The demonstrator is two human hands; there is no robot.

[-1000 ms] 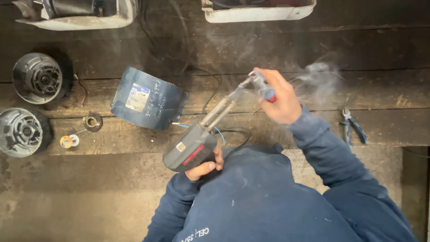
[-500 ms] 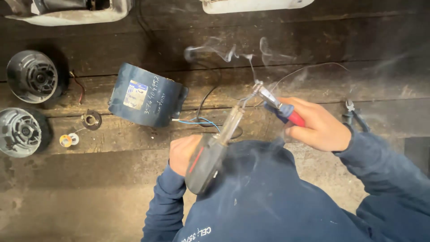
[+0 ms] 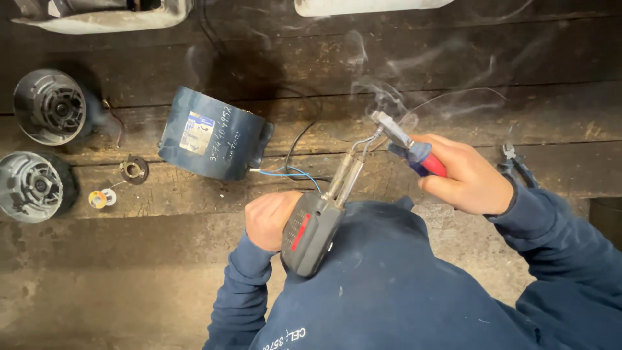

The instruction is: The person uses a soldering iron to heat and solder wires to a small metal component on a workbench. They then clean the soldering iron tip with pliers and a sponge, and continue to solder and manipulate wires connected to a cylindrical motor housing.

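Soldering gun [image 3: 315, 234] is sitting in the left hand [image 3: 271, 219], fingers wrapped tight around the grey-and-red grip, body resting against the person's dark blue sweatshirt [image 3: 402, 291]. Its twin metal prongs are angling up and right to the tip, which is meeting the nose of the pliers [image 3: 407, 146] above the bench. Right hand [image 3: 468, 176] is clenching the red-and-blue pliers handles, jaws pressed together on something too small to make out; a thin wire is arcing away from that spot to the right. Smoke [image 3: 382, 91] is curling up from the joint.

Just left of the tip, a blue cylindrical motor housing [image 3: 214, 135] is lying on its side on the dark wooden workbench [image 3: 129, 259], a label on it, blue and black leads [image 3: 291, 172] trailing from its right end toward the gun. Further left, two round grey motor end caps [image 3: 48, 107] are lying one above the other, with a small black ring [image 3: 134, 170] and a small solder spool [image 3: 100, 198] between them and the housing. A second pair of pliers [image 3: 518, 165] is lying on the bench beyond the right wrist. Two pale trays [image 3: 97, 13] are sitting along the far edge.
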